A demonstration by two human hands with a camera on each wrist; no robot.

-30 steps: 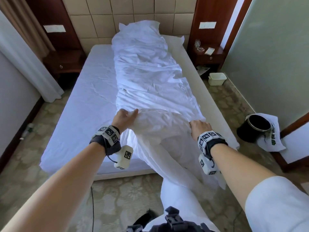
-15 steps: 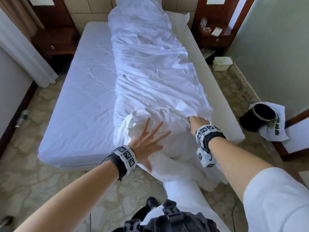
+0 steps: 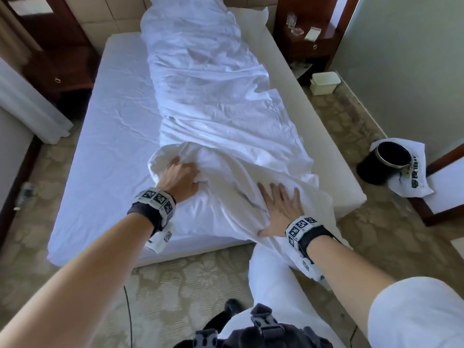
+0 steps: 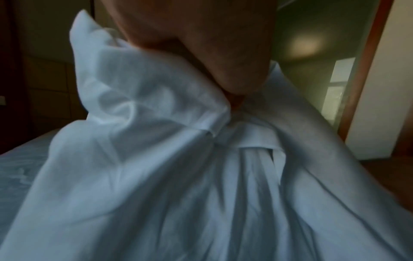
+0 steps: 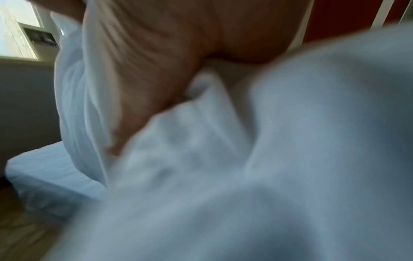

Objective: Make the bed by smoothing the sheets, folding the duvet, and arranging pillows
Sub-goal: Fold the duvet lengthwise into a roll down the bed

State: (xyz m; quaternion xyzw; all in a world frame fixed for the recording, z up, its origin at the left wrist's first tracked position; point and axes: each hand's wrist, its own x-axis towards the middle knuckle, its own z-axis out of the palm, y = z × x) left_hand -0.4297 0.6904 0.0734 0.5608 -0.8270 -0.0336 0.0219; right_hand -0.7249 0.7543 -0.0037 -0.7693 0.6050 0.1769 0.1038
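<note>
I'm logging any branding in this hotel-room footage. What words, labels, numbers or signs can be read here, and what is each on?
No text can be read for certain.
White cloth draped by the black bin: dark green print, too blurred to read.
Wrist bands on both arms: black-and-white square marker patterns, no words.
Small card on the right nightstand: too small to read.
Both wrist views: only blurred white duvet, no text.

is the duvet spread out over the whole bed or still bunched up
Bunched up. The duvet lies in a crumpled strip down the bed's middle, bare sheet beside it; the left hand grips its near end.
</note>
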